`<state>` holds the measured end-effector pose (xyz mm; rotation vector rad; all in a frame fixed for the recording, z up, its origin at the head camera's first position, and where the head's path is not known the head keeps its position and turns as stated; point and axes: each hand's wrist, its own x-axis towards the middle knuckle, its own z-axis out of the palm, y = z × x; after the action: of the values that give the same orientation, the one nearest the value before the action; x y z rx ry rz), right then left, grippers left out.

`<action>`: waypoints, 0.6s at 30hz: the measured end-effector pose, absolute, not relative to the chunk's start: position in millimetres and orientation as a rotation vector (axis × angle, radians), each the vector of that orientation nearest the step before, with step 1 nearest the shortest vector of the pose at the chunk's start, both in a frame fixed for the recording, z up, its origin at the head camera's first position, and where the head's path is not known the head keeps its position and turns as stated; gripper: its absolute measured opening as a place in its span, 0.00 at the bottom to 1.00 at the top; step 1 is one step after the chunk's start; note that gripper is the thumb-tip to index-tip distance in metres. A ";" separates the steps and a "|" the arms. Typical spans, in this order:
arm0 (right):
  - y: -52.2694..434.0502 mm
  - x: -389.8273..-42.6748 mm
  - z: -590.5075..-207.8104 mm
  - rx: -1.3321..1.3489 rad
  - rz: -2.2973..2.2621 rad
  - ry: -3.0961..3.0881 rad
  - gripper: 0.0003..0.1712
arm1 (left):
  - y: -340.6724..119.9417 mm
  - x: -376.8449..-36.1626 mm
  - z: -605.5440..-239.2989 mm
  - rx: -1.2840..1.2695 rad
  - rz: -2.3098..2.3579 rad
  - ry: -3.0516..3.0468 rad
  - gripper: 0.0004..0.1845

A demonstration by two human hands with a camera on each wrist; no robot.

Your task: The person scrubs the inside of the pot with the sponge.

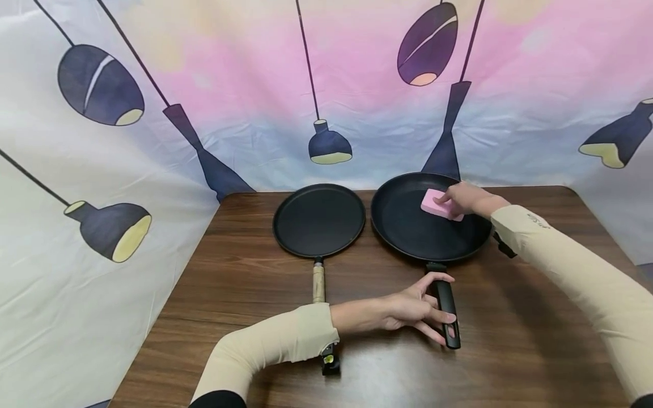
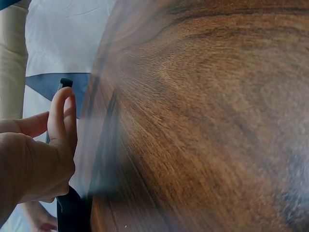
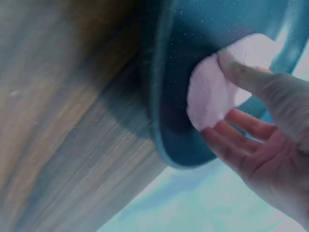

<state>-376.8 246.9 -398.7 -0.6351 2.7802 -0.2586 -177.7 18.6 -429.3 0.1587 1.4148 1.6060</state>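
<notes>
A black frying pan (image 1: 403, 226) lies at the back right of the table, its handle (image 1: 446, 297) toward me. My left hand (image 1: 410, 307) grips that handle from the left, fingers bent around it. In the left wrist view the same hand (image 2: 41, 162) shows curled fingers, with the dark handle partly hidden behind them. Inside the pan, my right hand (image 1: 466, 198) pinches a pink sponge (image 1: 432, 203). Seen from the right wrist, the sponge (image 3: 207, 94) bends between thumb and fingers against the speckled inner surface, near the rim.
Left of the frying pan lies a flat black griddle pan (image 1: 318, 221) with a wooden handle (image 1: 318, 282), partly hidden under my left forearm. Both stand on a brown wooden table (image 1: 234, 272). A cloth backdrop (image 1: 255, 85) printed with lamps hangs behind its far edge.
</notes>
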 end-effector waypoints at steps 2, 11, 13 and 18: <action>249.5 -367.2 -396.0 -0.649 -0.252 2.750 0.30 | 17.6 -178.0 -429.2 0.162 1.607 1.407 0.37; 254.4 -323.0 -396.6 -0.922 -0.224 2.744 0.33 | 16.8 -181.0 -427.8 0.176 1.583 1.424 0.36; 250.4 -317.0 -397.3 -0.976 -0.250 2.733 0.33 | 16.7 -181.3 -427.1 0.173 1.580 1.425 0.36; 234.3 -308.9 -403.1 -1.068 -0.413 2.664 0.29 | 16.6 -180.3 -427.7 0.175 1.573 1.419 0.36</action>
<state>-308.9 234.3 -403.1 -1.0679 2.6643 -0.4126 -180.3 16.6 -427.7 0.1754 1.4190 1.5730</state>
